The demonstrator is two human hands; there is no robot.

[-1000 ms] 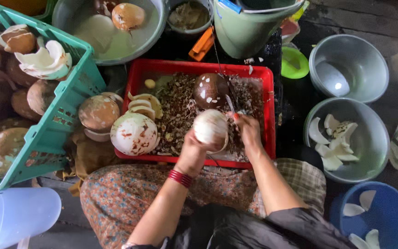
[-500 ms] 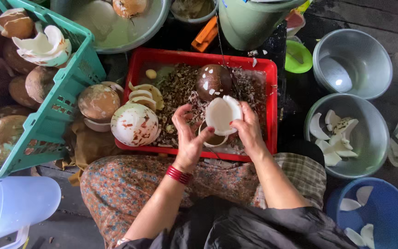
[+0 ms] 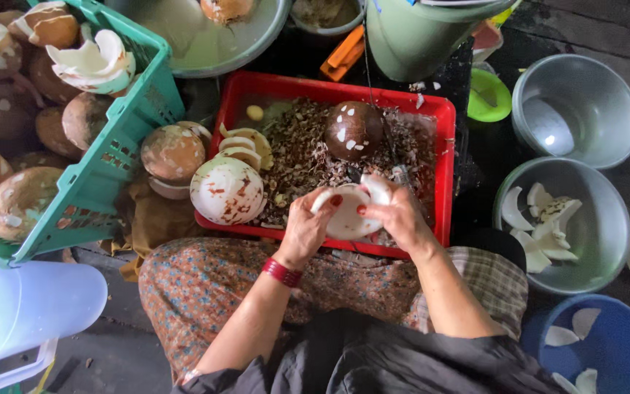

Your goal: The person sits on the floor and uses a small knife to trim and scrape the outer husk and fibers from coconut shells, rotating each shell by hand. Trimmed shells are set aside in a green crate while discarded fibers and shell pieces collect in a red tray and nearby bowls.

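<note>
My left hand (image 3: 305, 230) and my right hand (image 3: 397, 216) together grip a white piece of coconut flesh (image 3: 348, 213), hollow side up, over the near edge of a red tray (image 3: 442, 175). A red bracelet sits on my left wrist. The tray is covered with brown shell shavings (image 3: 297, 157). In it lie a dark brown coconut (image 3: 354, 129) at the back, a mostly peeled whitish coconut (image 3: 227, 190) at the near left, and several pale slices (image 3: 245, 143). A knife blade may lie by my right fingers; I cannot tell.
A green crate (image 3: 114, 157) at left holds brown coconuts and white pieces. Metal bowls stand at right: one empty (image 3: 576, 109), one (image 3: 598, 226) with white flesh pieces. A blue basin (image 3: 621, 350) is at the lower right, a pale jug (image 3: 23, 306) at lower left, a green bucket (image 3: 432, 36) behind.
The round white coconut held a second ago is now an open hollow piece in both hands. My hands have dropped slightly toward the tray's near edge.
</note>
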